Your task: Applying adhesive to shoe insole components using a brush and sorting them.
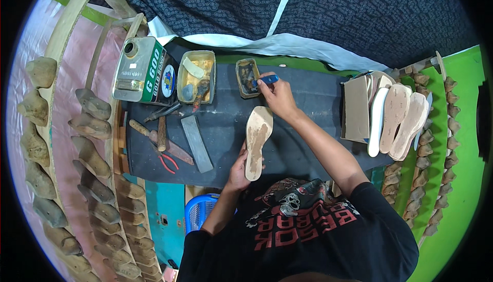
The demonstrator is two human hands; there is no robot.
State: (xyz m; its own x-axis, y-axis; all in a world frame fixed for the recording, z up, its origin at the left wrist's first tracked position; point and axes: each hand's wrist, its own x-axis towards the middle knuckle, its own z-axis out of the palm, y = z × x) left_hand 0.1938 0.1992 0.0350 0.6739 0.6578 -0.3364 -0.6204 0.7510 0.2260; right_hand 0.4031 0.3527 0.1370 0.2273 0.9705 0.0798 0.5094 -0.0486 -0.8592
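Note:
My left hand grips a tan insole by its narrower end, close to my body. A darker, uneven wet-looking patch covers much of the insole's upper face. Farther off, my right hand is closed around the blue handle of a brush. The brush's other end dips into a small rectangular tub with dark, crusted residue inside; its bristles are hard to make out there. Left of that tub stands a larger yellowish tub holding a pale scraper-like piece and other stained items.
A metal can stands at the back left. On the dark table lie a hammer, red-handled pliers and a grey sharpening stone. A box of insoles sits right. Racks of wooden shoe lasts flank both sides.

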